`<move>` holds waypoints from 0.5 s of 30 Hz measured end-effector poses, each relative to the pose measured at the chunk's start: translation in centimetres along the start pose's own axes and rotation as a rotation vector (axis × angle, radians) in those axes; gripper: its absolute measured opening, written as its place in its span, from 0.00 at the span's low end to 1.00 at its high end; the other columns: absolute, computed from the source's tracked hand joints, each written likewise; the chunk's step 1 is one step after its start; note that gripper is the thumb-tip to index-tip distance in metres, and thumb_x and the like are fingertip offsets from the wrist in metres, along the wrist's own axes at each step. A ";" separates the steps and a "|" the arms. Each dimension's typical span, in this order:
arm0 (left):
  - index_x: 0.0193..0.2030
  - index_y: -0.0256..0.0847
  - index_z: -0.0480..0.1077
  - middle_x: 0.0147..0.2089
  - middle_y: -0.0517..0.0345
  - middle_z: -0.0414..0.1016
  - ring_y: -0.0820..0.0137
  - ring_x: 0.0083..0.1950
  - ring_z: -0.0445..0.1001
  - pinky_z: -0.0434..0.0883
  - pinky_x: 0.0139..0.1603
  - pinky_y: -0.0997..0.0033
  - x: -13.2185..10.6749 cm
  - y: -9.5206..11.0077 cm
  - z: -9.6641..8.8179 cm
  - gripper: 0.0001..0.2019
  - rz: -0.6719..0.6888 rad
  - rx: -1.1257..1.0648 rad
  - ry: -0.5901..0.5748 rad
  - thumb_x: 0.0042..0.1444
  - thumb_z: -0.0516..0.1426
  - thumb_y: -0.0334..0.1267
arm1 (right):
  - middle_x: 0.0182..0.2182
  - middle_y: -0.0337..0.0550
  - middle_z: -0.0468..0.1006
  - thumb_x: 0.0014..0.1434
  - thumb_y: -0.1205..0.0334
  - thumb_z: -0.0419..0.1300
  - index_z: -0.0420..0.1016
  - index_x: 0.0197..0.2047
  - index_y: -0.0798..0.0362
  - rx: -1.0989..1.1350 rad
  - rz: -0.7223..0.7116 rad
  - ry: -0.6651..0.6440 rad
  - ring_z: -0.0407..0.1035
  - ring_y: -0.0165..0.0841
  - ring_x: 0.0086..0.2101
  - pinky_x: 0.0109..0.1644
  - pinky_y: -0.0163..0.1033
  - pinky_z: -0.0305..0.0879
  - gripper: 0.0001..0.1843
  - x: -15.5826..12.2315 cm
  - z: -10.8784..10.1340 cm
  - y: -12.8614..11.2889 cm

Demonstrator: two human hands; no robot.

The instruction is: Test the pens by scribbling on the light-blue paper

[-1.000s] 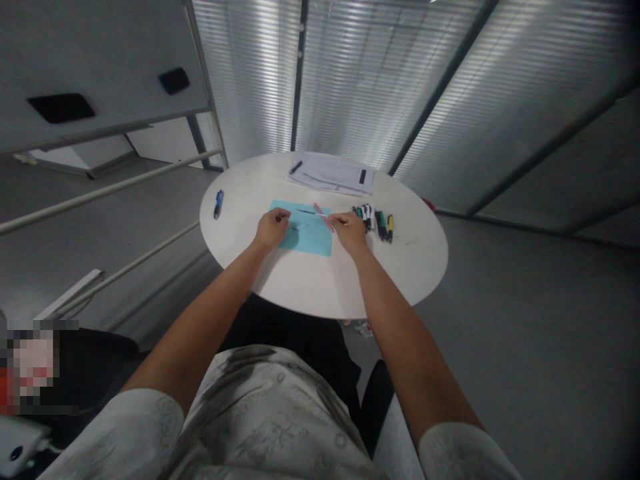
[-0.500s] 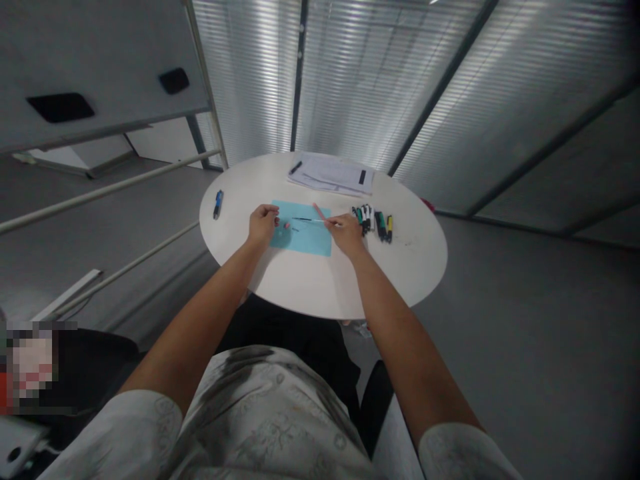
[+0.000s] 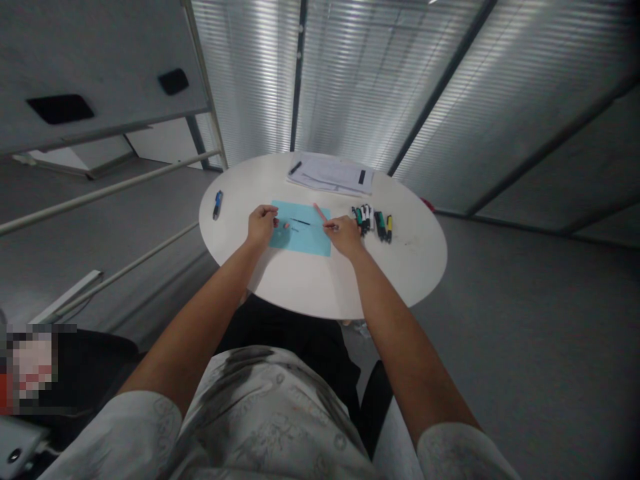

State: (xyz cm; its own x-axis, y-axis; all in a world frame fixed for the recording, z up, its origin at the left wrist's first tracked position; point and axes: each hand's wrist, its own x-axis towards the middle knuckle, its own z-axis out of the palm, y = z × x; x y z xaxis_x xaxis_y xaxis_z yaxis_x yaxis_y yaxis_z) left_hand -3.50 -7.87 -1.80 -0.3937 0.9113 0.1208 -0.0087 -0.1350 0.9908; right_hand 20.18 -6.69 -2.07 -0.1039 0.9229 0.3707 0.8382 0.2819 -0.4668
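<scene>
A pale blue sheet (image 3: 305, 245) lies on the round white table (image 3: 310, 293), between my hands. My right hand (image 3: 345, 235) is over its right edge, fingers pinched on the end of a thin pen refill (image 3: 300, 221). The dark part of the refill slants across the sheet; its clear part is hard to see. A pink pen barrel (image 3: 319, 211) lies beside the right fingertips. My left hand (image 3: 261, 225) rests at the sheet's left edge, half curled with fingers apart and nothing visible in them. Near it are a small pink piece (image 3: 286, 226) and a small dark spring-like piece (image 3: 295, 230).
Several markers (image 3: 367, 217) lie right of my right hand, with a yellow one (image 3: 389, 228) outermost. Stacked papers (image 3: 330, 175) lie at the table's back. A blue pen (image 3: 217, 204) is at the far left. A whiteboard frame (image 3: 150, 175) stands left of the table.
The refill in my right hand has tilted, its right end now lower. My right hand has turned slightly. The left hand stays almost still.
</scene>
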 end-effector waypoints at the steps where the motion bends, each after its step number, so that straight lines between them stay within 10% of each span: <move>1: 0.32 0.42 0.68 0.31 0.59 0.69 0.75 0.27 0.69 0.68 0.31 0.70 0.1 0.0 0.0 0.06 -0.005 -0.009 0.000 0.50 0.52 0.30 | 0.40 0.47 0.77 0.55 0.61 0.62 0.83 0.39 0.46 0.010 0.000 0.004 0.68 0.42 0.44 0.52 0.50 0.61 0.09 0.0 0.0 0.0; 15: 0.30 0.40 0.69 0.27 0.62 0.68 0.77 0.23 0.66 0.63 0.26 0.75 0.2 -0.2 0.0 0.05 -0.027 -0.162 0.033 0.48 0.55 0.27 | 0.34 0.45 0.79 0.56 0.64 0.54 0.78 0.41 0.52 0.222 0.098 0.101 0.72 0.40 0.38 0.45 0.44 0.65 0.13 0.4 -0.5 0.6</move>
State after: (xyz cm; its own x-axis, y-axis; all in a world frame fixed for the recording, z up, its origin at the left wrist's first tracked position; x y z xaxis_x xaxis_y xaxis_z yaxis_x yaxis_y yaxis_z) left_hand -3.60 -7.64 -1.99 -0.4214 0.9025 0.0894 -0.1665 -0.1739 0.9706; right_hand 20.90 -6.26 -1.80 0.0354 0.9208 0.3884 0.7024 0.2536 -0.6651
